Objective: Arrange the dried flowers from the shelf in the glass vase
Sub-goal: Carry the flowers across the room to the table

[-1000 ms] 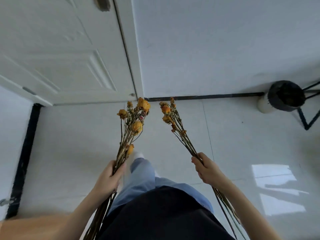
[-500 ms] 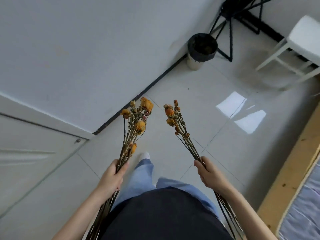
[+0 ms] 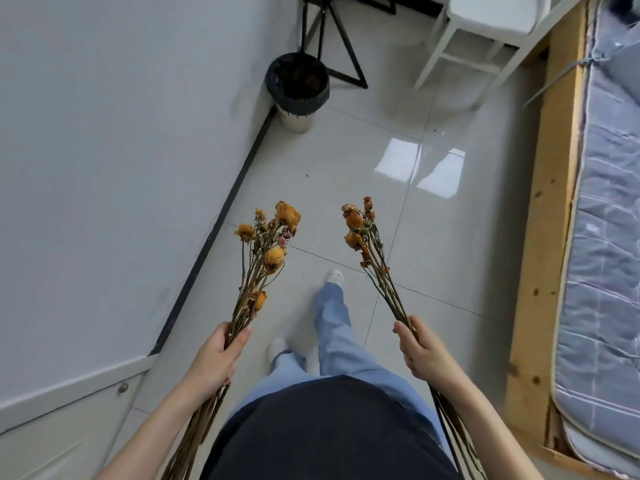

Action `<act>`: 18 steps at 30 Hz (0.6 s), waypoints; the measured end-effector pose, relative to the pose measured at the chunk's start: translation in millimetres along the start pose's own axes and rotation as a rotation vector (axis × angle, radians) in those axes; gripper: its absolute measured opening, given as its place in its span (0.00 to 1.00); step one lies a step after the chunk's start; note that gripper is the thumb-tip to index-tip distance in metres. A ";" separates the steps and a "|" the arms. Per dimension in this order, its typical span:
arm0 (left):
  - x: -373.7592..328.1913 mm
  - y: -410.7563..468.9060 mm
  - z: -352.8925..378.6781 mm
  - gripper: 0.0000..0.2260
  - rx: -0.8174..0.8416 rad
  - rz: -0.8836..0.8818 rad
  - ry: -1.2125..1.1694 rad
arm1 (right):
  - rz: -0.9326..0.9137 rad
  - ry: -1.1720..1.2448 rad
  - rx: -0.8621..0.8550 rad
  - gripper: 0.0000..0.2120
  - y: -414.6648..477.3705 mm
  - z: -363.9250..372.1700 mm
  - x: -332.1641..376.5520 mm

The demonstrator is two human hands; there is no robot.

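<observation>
My left hand [image 3: 216,358] grips the stems of one bunch of dried flowers [image 3: 268,244] with yellow-orange heads, held upright in front of me. My right hand [image 3: 420,351] grips a second, thinner bunch of dried flowers [image 3: 360,230] with orange heads, tilted to the left. Long stems trail down past both wrists. The two bunches are apart, over the tiled floor. Neither a glass vase nor a shelf is in view.
A white wall [image 3: 121,150] runs along my left, with a door [image 3: 62,434] at the lower left. A bin with a black liner [image 3: 298,88] stands by the wall ahead, next to a black metal stand [image 3: 332,39] and a white chair [image 3: 485,26]. A wooden bed frame [image 3: 543,237] with a mattress lines the right.
The view has swung to the right: the door slid out to the lower left, and the bin, chair and bed came into view. Both hands keep holding their bunches.
</observation>
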State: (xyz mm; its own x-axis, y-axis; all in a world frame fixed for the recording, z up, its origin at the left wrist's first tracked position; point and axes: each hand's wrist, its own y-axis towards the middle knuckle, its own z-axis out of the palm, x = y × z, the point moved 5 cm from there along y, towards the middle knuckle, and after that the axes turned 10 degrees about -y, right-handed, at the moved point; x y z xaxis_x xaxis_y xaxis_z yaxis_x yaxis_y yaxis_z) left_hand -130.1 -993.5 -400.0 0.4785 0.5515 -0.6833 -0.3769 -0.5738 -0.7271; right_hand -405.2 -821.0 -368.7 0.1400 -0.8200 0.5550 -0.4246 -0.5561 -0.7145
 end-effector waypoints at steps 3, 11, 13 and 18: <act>-33.4 34.9 16.6 0.10 0.034 0.000 0.027 | 0.014 0.031 -0.022 0.13 29.0 -24.8 4.6; -142.1 123.0 77.7 0.07 0.041 0.024 0.100 | 0.015 0.100 -0.039 0.11 113.4 -127.3 36.4; -171.7 142.8 96.6 0.07 0.051 0.037 0.105 | 0.012 0.126 -0.051 0.11 131.8 -157.3 45.8; -239.2 188.2 138.2 0.06 0.094 0.051 0.161 | 0.047 0.169 -0.055 0.10 175.0 -210.1 60.8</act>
State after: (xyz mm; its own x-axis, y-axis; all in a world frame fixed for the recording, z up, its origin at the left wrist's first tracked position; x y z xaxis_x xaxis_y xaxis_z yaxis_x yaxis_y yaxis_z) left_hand -425.1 -1149.7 -382.7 0.5747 0.4153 -0.7052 -0.4724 -0.5352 -0.7002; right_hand -659.0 -939.7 -370.5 -0.0313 -0.8081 0.5883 -0.4761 -0.5054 -0.7196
